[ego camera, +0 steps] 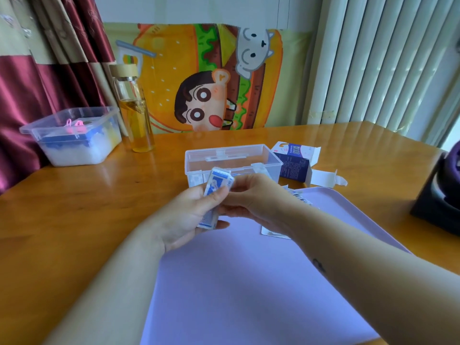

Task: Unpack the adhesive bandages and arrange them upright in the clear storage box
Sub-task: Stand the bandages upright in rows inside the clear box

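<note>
left hand (pixel 185 217) curled round a stack of wrapped bandages (pixel 216 192), thumb across its front, stack roughly upright. right hand (pixel 251 197) meets it from the right, fingertips pinching the stack's upper edge. both hands sit over the far part of a lavender tray (pixel 249 295) on the desk (pixel 74 207). clear storage box (pixel 271 161) stands just beyond the hands; printed wrappers show through its front wall at lower left. a few loose bandages (pixel 302 198) lie on the tray behind the right wrist. opened blue carton (pixel 295 168) lies right of the box. far left: glass bottle (pixel 135 115) with amber liquid, and a clear tub (pixel 74 140).
</note>
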`<control>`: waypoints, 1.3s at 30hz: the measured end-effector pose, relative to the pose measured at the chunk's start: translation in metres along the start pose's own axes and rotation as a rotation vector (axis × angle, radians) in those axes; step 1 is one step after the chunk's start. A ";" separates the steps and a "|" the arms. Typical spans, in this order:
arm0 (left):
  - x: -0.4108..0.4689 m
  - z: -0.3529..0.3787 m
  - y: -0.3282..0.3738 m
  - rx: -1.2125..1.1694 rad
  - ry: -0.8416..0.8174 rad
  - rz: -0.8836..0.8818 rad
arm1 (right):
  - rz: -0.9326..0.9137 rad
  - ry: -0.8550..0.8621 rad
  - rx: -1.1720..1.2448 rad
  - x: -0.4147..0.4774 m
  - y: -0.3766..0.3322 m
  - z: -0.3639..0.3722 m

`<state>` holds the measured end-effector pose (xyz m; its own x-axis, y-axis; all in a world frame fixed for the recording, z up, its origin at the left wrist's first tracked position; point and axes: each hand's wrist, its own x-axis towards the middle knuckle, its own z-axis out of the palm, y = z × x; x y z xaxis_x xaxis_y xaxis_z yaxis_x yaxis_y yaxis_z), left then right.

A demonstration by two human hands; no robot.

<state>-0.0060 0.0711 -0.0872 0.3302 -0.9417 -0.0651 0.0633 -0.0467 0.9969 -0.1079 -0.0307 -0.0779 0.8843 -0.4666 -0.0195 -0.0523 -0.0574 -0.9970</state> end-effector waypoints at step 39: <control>0.001 0.001 0.005 0.001 0.190 0.002 | -0.135 0.240 -1.450 -0.009 0.037 -0.091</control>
<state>-0.0068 0.0699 -0.0818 0.5018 -0.8621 -0.0700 0.0618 -0.0450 0.9971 -0.1606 -0.1092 -0.1081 0.8314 -0.5095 0.2216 -0.5138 -0.8569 -0.0424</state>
